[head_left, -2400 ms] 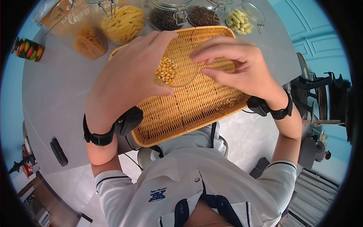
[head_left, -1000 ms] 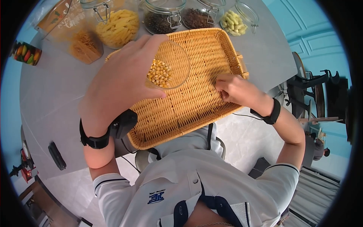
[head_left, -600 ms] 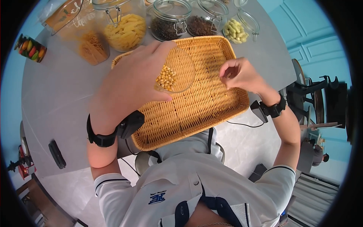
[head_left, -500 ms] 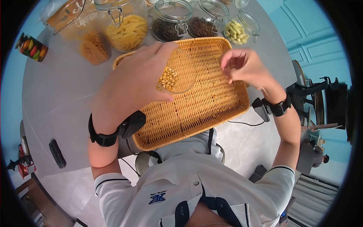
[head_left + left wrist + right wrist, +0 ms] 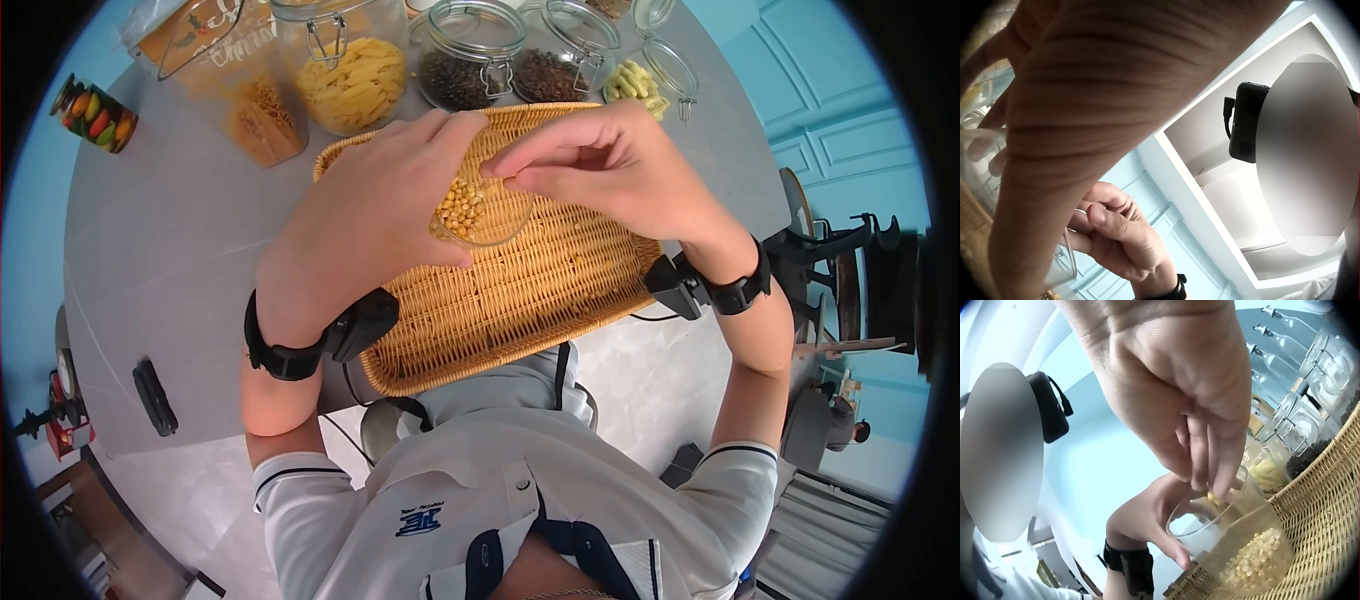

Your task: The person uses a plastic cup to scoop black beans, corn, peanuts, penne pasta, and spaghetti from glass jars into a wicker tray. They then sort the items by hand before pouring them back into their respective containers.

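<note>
My left hand (image 5: 365, 210) grips a clear glass cup (image 5: 1254, 519), tilted over the wicker basket (image 5: 480, 345). Yellow corn kernels (image 5: 1257, 559) lie heaped along its lower side. At the cup's mouth is my right hand (image 5: 615, 165), thumb and fingers pinched together. In the right wrist view, a bit of yellow corn (image 5: 1214, 499) shows at those fingertips, just inside the rim. The left wrist view shows mostly the back part of the left hand, with the right hand's fingers close to the glass rim.
Along the back of the grey table (image 5: 180, 240) stand a penne jar (image 5: 355, 90), two jars of dark contents (image 5: 460, 80), a jar of pale green pieces (image 5: 635, 85) and a pasta container (image 5: 265, 125). A jar of colourful peppers (image 5: 97, 115) and a black case (image 5: 155, 395) are at the left.
My right hand went down to the basket's right side, rose with fingers closed and moved left to the cup's mouth. The left hand keeps its grip on the cup.
</note>
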The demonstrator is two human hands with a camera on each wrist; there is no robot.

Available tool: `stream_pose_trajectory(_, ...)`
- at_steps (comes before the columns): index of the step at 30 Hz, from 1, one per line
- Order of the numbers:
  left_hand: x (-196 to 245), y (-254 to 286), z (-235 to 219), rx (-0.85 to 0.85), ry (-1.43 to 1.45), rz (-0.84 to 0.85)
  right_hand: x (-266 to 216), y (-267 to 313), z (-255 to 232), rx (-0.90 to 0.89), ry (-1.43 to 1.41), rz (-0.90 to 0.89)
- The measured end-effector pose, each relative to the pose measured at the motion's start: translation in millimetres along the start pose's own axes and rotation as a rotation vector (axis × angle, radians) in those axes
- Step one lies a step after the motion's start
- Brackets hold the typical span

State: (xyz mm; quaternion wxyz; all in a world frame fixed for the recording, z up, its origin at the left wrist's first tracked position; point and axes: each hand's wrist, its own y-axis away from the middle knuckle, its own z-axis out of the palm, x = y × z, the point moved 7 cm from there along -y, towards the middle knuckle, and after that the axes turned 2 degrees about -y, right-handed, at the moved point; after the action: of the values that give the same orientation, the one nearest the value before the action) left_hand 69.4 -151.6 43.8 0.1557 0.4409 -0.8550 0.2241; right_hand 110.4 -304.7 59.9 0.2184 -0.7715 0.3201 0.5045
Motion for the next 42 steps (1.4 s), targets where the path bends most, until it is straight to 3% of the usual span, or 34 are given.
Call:
stream_pose_trajectory(4, -0.1, 0.4, 0.7, 0.002, -0.018, -0.008, 4.8, 13.6, -18.2, 0.019, -0.121, 0.004)
stream_pose_trajectory(7, -1.0, 0.6, 1.9, -0.003, -0.029, -0.008, 36.4, 36.1, -51.4, 0.156, -0.022, 0.089)
stream_pose_trajectory(10, -1.5, 0.4, 1.6, -0.012, -0.043, -0.017, 70.4, 63.7, -52.8, 0.058, 0.57, 0.379)
stream_pose_trajectory(13, -1.4, -0.5, 2.0, -0.019, -0.051, -0.02, 95.1, 87.1, -28.0, -0.025, 0.727, 0.137)
stream_pose_trajectory(20, 0.3, -1.2, 3.0, -0.024, -0.037, -0.024, 95.6, 102.3, 4.1, -0.039, 1.037, 0.008)
stream_pose_trajectory(23, -0.4, -0.6, 3.6, -0.017, -0.033, -0.02, 97.9, 107.5, 9.9, -0.088, 1.223, -0.132)
stream_pose_trajectory(32, -0.7, 0.1, 2.4, -0.024, -0.026, -0.032, 96.2, 110.3, 17.3, -0.106, 1.239, -0.224)
stream_pose_trajectory(38, -0.9, 0.0, 2.3, -0.036, -0.042, -0.047, 95.6, 98.0, -9.4, 0.052, 0.726, -0.128)
stream_pose_trajectory(42, -1.5, 0.3, 2.3, -0.044, -0.044, -0.05, 96.1, 92.5, 2.7, 0.024, 0.708, -0.119)
